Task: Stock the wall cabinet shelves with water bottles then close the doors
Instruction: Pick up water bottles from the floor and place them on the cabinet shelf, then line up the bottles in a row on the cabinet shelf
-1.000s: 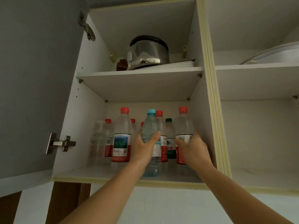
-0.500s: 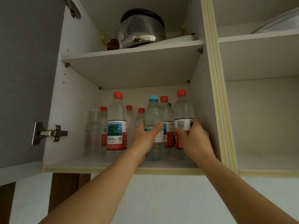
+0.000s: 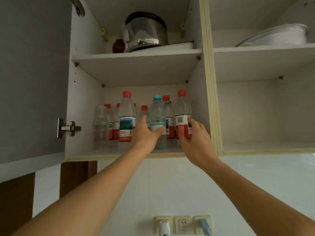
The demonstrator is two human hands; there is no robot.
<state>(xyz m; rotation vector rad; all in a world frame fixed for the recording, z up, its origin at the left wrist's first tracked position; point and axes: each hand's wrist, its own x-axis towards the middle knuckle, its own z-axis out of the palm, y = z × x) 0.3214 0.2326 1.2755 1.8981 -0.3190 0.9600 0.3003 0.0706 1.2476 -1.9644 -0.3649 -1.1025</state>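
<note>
Upright water bottles (image 3: 127, 116) crowding lower cabinet shelf (image 3: 81, 153), mostly red-capped, teal-capped bottle (image 3: 157, 114) in front, door (image 3: 32, 79) open

Above you, a shiny steel pot (image 3: 146, 32) with a dark lid sits beside a small dark reddish object (image 3: 118, 46). To your right, a clear glass lid (image 3: 272, 35) lies tilted. Below you, three wall sockets (image 3: 183, 224) hold two plugs.

Dim, soft indoor light; slightly blurry, with wide-angle bending at the edges.

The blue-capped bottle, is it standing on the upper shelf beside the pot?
No, the blue-capped bottle stands on the lower shelf among red-capped bottles.
</note>
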